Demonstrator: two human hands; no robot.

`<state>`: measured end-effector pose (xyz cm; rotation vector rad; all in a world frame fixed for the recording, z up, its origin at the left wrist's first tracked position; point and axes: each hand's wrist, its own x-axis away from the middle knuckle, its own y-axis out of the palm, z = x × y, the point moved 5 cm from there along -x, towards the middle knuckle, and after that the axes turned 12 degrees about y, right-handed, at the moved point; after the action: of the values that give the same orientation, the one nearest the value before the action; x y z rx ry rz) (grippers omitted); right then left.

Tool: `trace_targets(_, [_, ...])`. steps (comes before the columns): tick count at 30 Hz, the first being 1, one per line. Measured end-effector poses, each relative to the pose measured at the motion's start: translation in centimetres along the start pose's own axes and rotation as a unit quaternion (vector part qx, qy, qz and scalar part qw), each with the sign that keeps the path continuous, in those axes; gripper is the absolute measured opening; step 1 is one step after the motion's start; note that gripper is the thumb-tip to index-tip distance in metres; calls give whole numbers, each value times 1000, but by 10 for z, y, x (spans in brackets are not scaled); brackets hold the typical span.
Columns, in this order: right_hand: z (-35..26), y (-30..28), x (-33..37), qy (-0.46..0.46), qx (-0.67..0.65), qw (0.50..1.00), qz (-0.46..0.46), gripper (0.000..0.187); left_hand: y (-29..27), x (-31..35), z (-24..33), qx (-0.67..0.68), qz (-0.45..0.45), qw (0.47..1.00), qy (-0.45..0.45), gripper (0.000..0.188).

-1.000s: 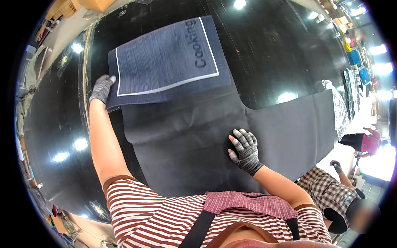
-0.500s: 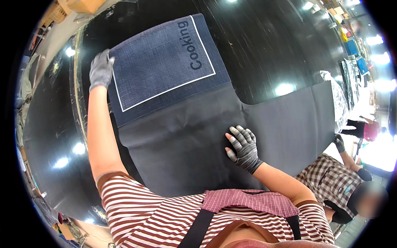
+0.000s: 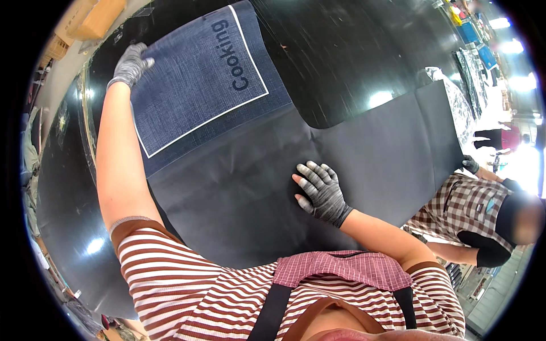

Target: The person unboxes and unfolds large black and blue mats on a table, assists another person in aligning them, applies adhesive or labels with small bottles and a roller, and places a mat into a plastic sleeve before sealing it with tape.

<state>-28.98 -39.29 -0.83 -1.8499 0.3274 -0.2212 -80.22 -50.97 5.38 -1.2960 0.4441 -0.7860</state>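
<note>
A dark blue mat point(image 3: 187, 79) with a white border line and large dark lettering lies at the far left of the table. My left hand point(image 3: 131, 65), in a grey glove, rests at its far left corner, fingers stretched and thumb apart. A black smooth sheet point(image 3: 375, 148) adjoins the mat's near edge and spreads toward me and to the right; whether the two are joined I cannot tell. Flat on this sheet lies my right hand point(image 3: 323, 193), in a grey striped glove with bare thumb and fingertip showing, fingers spread.
Beneath everything is a glossy black table point(image 3: 364, 45). At the right, a person in a checked garment point(image 3: 460, 207) has a gloved hand point(image 3: 470, 165) by the sheet's right edge. Clear plastic film point(image 3: 455, 108) lies beyond that edge. Cardboard boxes point(image 3: 99, 20) stand at far left.
My view has shifted, so mat and sheet appear farther left and up. My left hand stays by the mat's corner, my right hand flat on the sheet. The person at right has turned.
</note>
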Motion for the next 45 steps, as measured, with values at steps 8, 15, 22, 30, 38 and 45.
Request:
trace_targets(8, [-3, -5, 9, -18, -6, 1000, 23, 45, -57, 88, 72, -85, 56, 992, 72, 46])
trace_targets(15, [44, -31, 42, 161, -475, 865, 0, 41, -107, 325, 231, -170, 249, 925, 231, 25])
trace_targets(22, [98, -12, 150, 474, -702, 480, -228, 61, 130, 505, 321, -40, 8, 993, 114, 31])
trace_targets(30, [109, -38, 136, 299, -487, 775, -270, 38, 151, 509, 331, -5, 60, 991, 116, 28])
trace_targets(38, [122, -32, 195, 263, -227, 894, -282, 59, 207, 571, 369, 15, -22, 999, 45, 34])
trace_targets(45, [128, -47, 189, 217, -211, 924, -236, 61, 185, 562, 375, -9, -20, 999, 29, 31])
